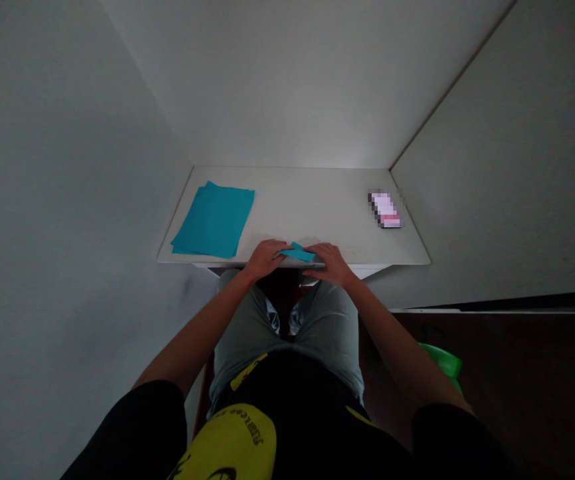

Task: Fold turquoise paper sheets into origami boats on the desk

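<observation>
A small folded piece of teal paper (298, 253) lies at the front edge of the white table (312, 207). My left hand (264, 257) pinches its left end with curled fingers. From the other side my right hand (334, 262) presses on its right end, fingers bent over the paper. Both hands rest on the table's front edge.
A stack of teal paper sheets (214, 219) lies at the table's left side. A blurred pink and white object (385, 209) sits at the back right. White walls close in on the left, back and right. A green seat (442, 362) shows below my right arm.
</observation>
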Action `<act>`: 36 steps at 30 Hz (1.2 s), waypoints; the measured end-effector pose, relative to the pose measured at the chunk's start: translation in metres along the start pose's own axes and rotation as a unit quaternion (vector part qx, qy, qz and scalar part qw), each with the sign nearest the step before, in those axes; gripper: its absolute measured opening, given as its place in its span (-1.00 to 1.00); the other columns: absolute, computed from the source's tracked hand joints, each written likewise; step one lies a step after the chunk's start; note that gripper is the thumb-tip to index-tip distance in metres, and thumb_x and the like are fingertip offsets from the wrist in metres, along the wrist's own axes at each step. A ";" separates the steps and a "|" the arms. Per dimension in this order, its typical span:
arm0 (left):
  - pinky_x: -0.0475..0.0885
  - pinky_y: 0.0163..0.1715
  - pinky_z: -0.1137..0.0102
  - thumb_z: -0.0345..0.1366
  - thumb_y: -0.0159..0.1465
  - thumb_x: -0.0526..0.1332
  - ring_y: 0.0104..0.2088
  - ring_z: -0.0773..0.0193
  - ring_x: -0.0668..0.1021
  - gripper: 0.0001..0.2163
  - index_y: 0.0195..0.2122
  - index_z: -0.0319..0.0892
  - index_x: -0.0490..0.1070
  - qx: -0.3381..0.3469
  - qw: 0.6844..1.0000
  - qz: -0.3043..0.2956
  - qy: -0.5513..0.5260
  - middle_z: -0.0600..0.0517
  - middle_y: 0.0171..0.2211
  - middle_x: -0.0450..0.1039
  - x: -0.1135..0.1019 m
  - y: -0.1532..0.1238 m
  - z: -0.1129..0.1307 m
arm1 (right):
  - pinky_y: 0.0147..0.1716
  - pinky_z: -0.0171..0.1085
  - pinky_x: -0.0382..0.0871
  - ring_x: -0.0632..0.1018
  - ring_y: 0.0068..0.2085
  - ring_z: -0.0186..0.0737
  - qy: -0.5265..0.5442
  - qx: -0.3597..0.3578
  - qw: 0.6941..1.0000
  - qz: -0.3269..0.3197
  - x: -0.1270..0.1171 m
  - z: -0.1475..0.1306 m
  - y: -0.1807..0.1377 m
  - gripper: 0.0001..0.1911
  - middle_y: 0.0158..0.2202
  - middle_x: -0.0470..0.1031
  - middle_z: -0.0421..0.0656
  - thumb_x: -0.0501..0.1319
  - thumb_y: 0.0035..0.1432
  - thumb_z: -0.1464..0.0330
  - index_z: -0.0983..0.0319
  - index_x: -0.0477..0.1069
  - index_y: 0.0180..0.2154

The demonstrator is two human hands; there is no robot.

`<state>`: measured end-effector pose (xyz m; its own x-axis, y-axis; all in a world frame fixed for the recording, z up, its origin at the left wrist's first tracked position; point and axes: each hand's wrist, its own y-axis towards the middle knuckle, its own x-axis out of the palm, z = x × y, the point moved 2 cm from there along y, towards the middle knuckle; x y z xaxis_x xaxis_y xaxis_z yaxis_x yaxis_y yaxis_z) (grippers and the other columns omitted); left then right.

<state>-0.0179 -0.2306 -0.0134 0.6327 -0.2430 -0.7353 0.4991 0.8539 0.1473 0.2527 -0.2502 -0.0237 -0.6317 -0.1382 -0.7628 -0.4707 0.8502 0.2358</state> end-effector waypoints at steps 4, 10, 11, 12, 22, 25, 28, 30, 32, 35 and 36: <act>0.64 -0.08 0.24 -0.03 0.47 0.26 -0.15 0.08 0.72 -0.69 -0.07 -0.15 0.67 -0.074 0.983 0.023 -0.168 -0.04 -0.17 0.74 -0.009 0.024 -0.005 | -0.14 -0.11 0.53 0.65 -0.13 -0.01 0.119 0.096 0.985 0.083 -0.006 0.010 0.019 -0.50 -0.18 0.69 -0.10 0.24 0.42 -0.15 0.11 0.62 -0.05; 0.62 -0.03 0.26 -0.12 0.41 0.31 -0.13 0.15 0.70 -0.68 0.08 -0.18 0.61 -0.092 0.973 0.082 -0.193 -0.06 -0.04 0.72 -0.009 0.042 -0.025 | -0.20 -0.17 0.51 0.61 -0.25 -0.13 0.147 0.123 0.975 0.109 0.001 0.033 0.045 -0.56 -0.30 0.63 -0.17 0.26 0.38 -0.04 0.15 0.59 0.01; 0.61 0.02 0.22 -0.15 0.41 0.32 -0.10 0.13 0.69 -0.70 0.08 -0.17 0.62 -0.094 0.980 0.087 -0.155 -0.06 -0.03 0.72 -0.008 0.041 -0.028 | -0.17 -0.16 0.52 0.61 -0.26 -0.13 0.132 0.119 0.978 0.108 0.003 0.036 0.047 -0.58 -0.29 0.63 -0.17 0.26 0.39 0.00 0.15 0.60 0.02; 0.59 0.06 0.18 -0.18 0.39 0.34 -0.07 0.11 0.68 -0.72 0.06 -0.15 0.64 -0.094 0.986 0.089 -0.106 -0.06 -0.02 0.72 -0.008 0.040 -0.030 | -0.15 -0.15 0.53 0.60 -0.25 -0.14 0.113 0.114 0.981 0.107 0.004 0.038 0.048 -0.61 -0.25 0.64 -0.15 0.27 0.38 0.04 0.15 0.62 0.02; 0.37 0.28 -0.07 -0.40 0.44 0.24 0.24 -0.06 0.55 -0.64 0.16 0.03 0.68 -0.010 0.989 0.047 0.140 -0.07 0.19 0.66 -0.003 0.016 -0.009 | 0.17 0.08 0.48 0.59 0.07 0.03 -0.041 0.019 0.997 0.068 0.005 0.036 0.040 -0.69 0.02 0.62 -0.02 0.23 0.34 0.44 0.12 0.70 -0.01; 0.31 0.38 -0.10 -0.37 0.46 0.20 0.35 -0.08 0.50 -0.55 0.34 0.01 0.56 0.020 0.986 0.027 0.164 -0.07 0.36 0.54 0.003 0.000 -0.001 | 0.18 0.13 0.46 0.58 0.11 0.09 -0.072 0.022 0.995 0.058 0.004 0.026 0.034 -0.68 0.10 0.63 0.00 0.24 0.38 0.39 0.11 0.69 0.06; 0.22 0.48 -0.07 -0.28 0.51 0.14 0.46 -0.05 0.43 -0.49 0.48 -0.05 0.40 0.035 0.984 0.033 0.172 -0.09 0.49 0.38 0.009 -0.012 0.003 | 0.26 0.17 0.41 0.54 0.28 0.15 -0.101 0.020 0.993 0.062 0.013 0.003 0.029 -0.62 0.30 0.57 0.04 0.20 0.50 0.25 0.13 0.60 0.23; 0.18 0.52 -0.06 -0.24 0.54 0.11 0.51 -0.03 0.38 -0.47 0.52 -0.08 0.33 0.034 0.983 0.037 0.175 -0.10 0.52 0.33 0.012 -0.016 0.004 | 0.34 0.17 0.37 0.48 0.39 0.13 -0.106 -0.005 0.994 0.034 0.027 -0.017 0.027 -0.53 0.42 0.48 0.04 0.14 0.56 0.18 0.14 0.48 0.36; 0.16 0.54 -0.06 -0.23 0.55 0.09 0.53 -0.03 0.34 -0.47 0.52 -0.12 0.31 0.031 0.983 0.038 0.177 -0.12 0.53 0.30 0.014 -0.017 0.003 | 0.42 0.18 0.30 0.41 0.47 0.11 -0.107 -0.023 0.994 0.001 0.039 -0.032 0.025 -0.45 0.49 0.40 0.03 0.11 0.58 0.14 0.13 0.37 0.46; 0.14 0.55 -0.07 -0.21 0.55 0.09 0.56 -0.03 0.31 -0.47 0.52 -0.15 0.31 0.024 0.984 0.039 0.175 -0.13 0.53 0.29 0.013 -0.018 0.004 | 0.50 0.22 0.20 0.35 0.53 0.11 -0.108 -0.017 0.994 -0.009 0.043 -0.034 0.018 -0.38 0.54 0.31 0.03 0.10 0.58 0.10 0.12 0.26 0.53; 0.13 0.56 -0.07 -0.18 0.54 0.12 0.56 -0.04 0.30 -0.46 0.52 -0.14 0.31 0.023 0.984 0.040 0.172 -0.14 0.53 0.29 0.013 -0.018 0.005 | 0.51 0.22 0.19 0.35 0.53 0.12 -0.108 -0.008 0.994 -0.003 0.039 -0.030 0.015 -0.37 0.55 0.30 0.03 0.10 0.58 0.09 0.12 0.25 0.53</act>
<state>-0.0158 -0.2511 -0.0225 0.4369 0.0004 -0.8995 0.4881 0.8399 0.2374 0.2027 -0.2583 -0.0318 -0.4822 -0.0289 -0.8756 -0.4849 0.8412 0.2393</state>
